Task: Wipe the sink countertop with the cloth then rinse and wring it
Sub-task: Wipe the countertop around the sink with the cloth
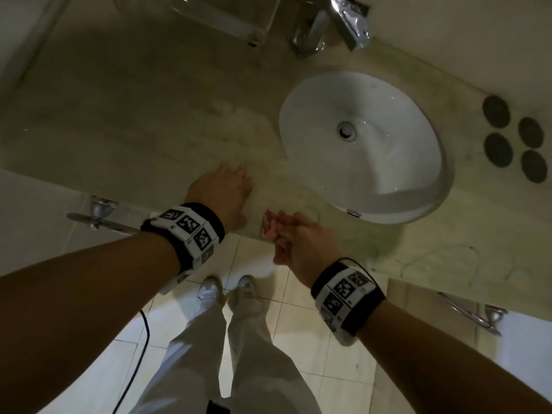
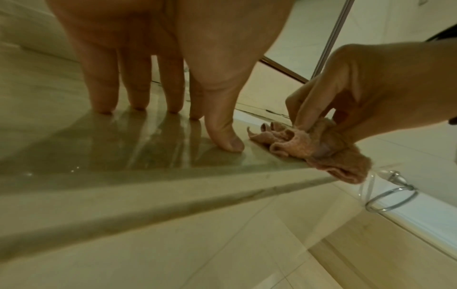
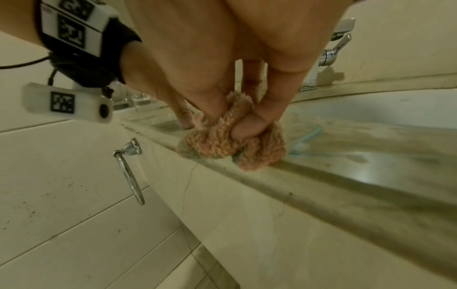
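Note:
A small pink fluffy cloth [image 1: 270, 227] [image 2: 319, 148] [image 3: 232, 140] lies bunched at the front edge of the beige marble countertop [image 1: 149, 121], partly hanging over it. My right hand [image 1: 294, 237] [image 2: 346, 109] [image 3: 237, 117] pinches the cloth between thumb and fingers. My left hand [image 1: 227, 189] [image 2: 168, 109] rests just left of it, straight fingertips and thumb pressing on the wet countertop [image 2: 74, 148]. Behind and to the right sits the white oval sink basin [image 1: 364, 144]. Green scribble marks [image 1: 433, 258] [image 3: 304, 140] stain the stone right of the cloth.
A chrome faucet [image 1: 328, 22] [image 3: 331, 52] stands behind the basin. Several dark round discs [image 1: 513, 138] lie right of the sink. A clear tray [image 1: 227, 16] stands at the back. Towel rings [image 1: 95, 213] [image 1: 478, 315] [image 3: 131, 170] hang below the counter's edge. My feet stand on floor tiles [image 1: 313, 339].

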Action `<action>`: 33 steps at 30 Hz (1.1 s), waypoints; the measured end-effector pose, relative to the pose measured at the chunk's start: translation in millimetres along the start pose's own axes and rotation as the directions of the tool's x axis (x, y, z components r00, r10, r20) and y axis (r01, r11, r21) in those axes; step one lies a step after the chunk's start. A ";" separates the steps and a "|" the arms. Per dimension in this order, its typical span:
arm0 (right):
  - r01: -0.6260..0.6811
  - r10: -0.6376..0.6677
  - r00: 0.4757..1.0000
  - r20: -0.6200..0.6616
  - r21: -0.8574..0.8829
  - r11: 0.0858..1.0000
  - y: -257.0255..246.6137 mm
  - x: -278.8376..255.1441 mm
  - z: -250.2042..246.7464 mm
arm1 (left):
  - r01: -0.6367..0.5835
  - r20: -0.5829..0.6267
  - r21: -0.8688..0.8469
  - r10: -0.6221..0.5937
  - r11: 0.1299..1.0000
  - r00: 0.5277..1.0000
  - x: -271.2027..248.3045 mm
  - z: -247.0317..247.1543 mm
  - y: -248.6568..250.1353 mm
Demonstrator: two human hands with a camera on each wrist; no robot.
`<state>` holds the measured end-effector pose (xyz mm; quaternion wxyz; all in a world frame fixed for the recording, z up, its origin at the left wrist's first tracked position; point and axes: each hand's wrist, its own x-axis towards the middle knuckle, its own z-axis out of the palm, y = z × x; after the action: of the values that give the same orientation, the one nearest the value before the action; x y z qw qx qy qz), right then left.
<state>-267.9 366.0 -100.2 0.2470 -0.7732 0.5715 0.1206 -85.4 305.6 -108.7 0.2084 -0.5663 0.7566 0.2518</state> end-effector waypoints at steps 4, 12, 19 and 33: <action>-0.006 0.007 1.000 -0.016 0.058 0.998 5.9 -0.2 1.1 | -0.024 -0.015 -0.016 0.024 1.000 1.000 3.7 6.1 12.2; -0.291 0.311 0.935 -0.172 0.133 0.947 47.4 47.1 -30.2 | -0.003 0.012 0.007 0.003 1.000 1.000 6.2 4.2 12.3; -0.248 0.274 0.940 -0.204 0.145 0.958 48.1 24.3 -28.9 | -0.016 0.010 0.020 0.016 1.000 1.000 6.4 6.6 11.0; -0.240 0.258 0.958 -0.126 0.143 0.960 38.3 -22.7 11.2 | -0.116 -0.138 -0.033 0.111 0.993 0.984 3.4 27.3 79.5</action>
<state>-310.2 381.9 -108.5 0.2366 -0.6842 0.6873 0.0584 -162.0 338.3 -120.7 0.1299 -0.5422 0.7948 0.2396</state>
